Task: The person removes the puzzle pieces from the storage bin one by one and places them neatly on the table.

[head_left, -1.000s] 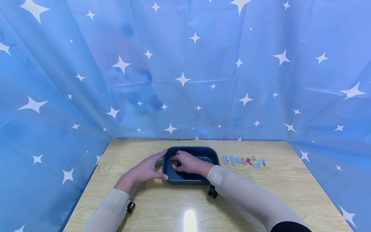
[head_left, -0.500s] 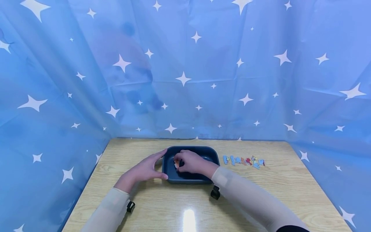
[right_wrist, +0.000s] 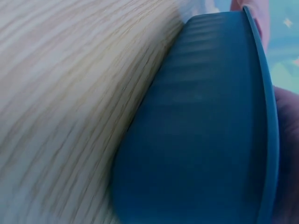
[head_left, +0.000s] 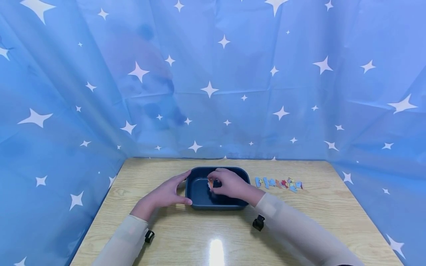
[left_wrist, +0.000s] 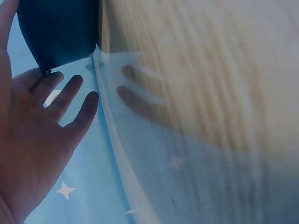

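Note:
A dark blue rectangular tray (head_left: 199, 193) stands on the wooden table. Inside it my right hand (head_left: 230, 183) pinches a small orange-and-white jigsaw puzzle piece (head_left: 210, 184) between thumb and fingers. My left hand (head_left: 166, 193) is spread at the tray's left end, thumb and fingertips touching its rim. In the left wrist view, the fingers of that hand (left_wrist: 42, 112) look extended beside the tray's corner (left_wrist: 65, 37). The tray's outer wall (right_wrist: 201, 116) fills much of the right wrist view, hiding the piece and most of my right hand (right_wrist: 289, 121).
Right of the tray, several blue, red, orange and yellow puzzle pieces (head_left: 284, 183) lie in a row on the table (head_left: 186, 236). A blue curtain with white stars (head_left: 209, 111) hangs behind the table and along its sides.
My right hand has moved to the right within the tray with the orange-and-white puzzle piece pinched in it. My left hand has stayed at the tray's left end.

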Demonstrator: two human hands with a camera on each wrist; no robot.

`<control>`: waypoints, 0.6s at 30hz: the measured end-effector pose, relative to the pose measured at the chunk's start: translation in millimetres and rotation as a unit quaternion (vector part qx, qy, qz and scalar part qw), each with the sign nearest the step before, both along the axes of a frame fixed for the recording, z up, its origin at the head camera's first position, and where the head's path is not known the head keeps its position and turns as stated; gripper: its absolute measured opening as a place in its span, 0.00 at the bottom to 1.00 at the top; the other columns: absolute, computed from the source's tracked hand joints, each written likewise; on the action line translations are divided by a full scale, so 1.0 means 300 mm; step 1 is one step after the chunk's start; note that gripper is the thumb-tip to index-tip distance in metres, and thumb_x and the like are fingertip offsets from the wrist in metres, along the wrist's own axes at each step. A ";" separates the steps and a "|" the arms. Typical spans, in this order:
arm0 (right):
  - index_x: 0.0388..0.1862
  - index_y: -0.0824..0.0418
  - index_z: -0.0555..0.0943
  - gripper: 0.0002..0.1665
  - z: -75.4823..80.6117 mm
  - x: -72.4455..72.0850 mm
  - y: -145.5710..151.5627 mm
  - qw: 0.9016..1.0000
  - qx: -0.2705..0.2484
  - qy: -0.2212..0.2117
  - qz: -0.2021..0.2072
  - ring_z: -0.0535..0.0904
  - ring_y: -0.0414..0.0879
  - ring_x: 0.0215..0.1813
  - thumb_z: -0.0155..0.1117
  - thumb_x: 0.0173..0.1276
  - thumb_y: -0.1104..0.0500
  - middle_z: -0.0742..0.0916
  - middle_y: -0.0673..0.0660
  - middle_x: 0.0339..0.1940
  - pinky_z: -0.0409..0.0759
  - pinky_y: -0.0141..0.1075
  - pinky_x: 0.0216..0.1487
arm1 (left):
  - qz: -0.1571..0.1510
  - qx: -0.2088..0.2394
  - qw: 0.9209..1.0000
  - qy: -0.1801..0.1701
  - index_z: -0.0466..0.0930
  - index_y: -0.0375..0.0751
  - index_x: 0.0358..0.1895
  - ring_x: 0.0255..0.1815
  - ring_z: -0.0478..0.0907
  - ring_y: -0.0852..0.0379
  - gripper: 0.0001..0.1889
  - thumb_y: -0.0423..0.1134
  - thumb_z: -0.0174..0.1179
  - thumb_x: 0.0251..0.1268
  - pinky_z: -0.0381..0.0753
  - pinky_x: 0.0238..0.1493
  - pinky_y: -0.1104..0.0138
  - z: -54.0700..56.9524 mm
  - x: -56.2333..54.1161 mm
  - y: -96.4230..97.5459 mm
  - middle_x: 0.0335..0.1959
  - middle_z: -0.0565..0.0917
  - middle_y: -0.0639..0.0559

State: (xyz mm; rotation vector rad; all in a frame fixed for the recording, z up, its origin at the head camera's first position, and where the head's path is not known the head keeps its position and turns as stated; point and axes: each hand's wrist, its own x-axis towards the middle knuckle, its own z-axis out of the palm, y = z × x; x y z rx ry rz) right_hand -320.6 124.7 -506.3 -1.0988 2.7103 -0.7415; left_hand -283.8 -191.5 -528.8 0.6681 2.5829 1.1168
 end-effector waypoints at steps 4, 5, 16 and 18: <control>0.69 0.57 0.85 0.26 0.009 0.006 0.040 1.000 -0.009 0.017 -0.001 0.86 0.48 0.55 0.77 0.77 0.52 0.86 0.51 0.59 0.87 0.46 0.54 | 0.002 0.001 1.000 0.000 0.52 0.54 0.93 0.89 0.58 0.40 0.64 0.66 0.82 0.58 0.62 0.85 0.39 0.004 0.003 0.001 0.90 0.60 0.48; 0.69 0.58 0.85 0.26 0.012 0.007 0.049 1.000 -0.010 0.021 -0.003 0.86 0.48 0.55 0.77 0.77 0.52 0.86 0.52 0.59 0.87 0.47 0.54 | 0.002 0.001 1.000 0.000 0.52 0.54 0.93 0.89 0.58 0.40 0.64 0.66 0.82 0.58 0.62 0.84 0.39 0.006 0.004 0.000 0.90 0.60 0.48; 0.73 0.60 0.83 0.29 0.060 0.004 0.161 0.998 -0.021 0.046 -0.031 0.86 0.54 0.56 0.76 0.78 0.55 0.85 0.54 0.60 0.87 0.51 0.57 | -0.007 0.001 1.000 0.008 0.51 0.51 0.93 0.89 0.56 0.41 0.64 0.62 0.83 0.60 0.61 0.85 0.40 -0.005 -0.003 -0.004 0.91 0.58 0.48; 0.74 0.61 0.83 0.29 0.067 -0.004 0.190 0.998 -0.030 0.054 -0.034 0.86 0.53 0.55 0.76 0.78 0.56 0.85 0.54 0.60 0.87 0.51 0.56 | -0.007 0.000 1.000 0.008 0.51 0.51 0.93 0.89 0.56 0.41 0.64 0.63 0.83 0.60 0.61 0.85 0.40 -0.005 -0.002 -0.005 0.91 0.58 0.48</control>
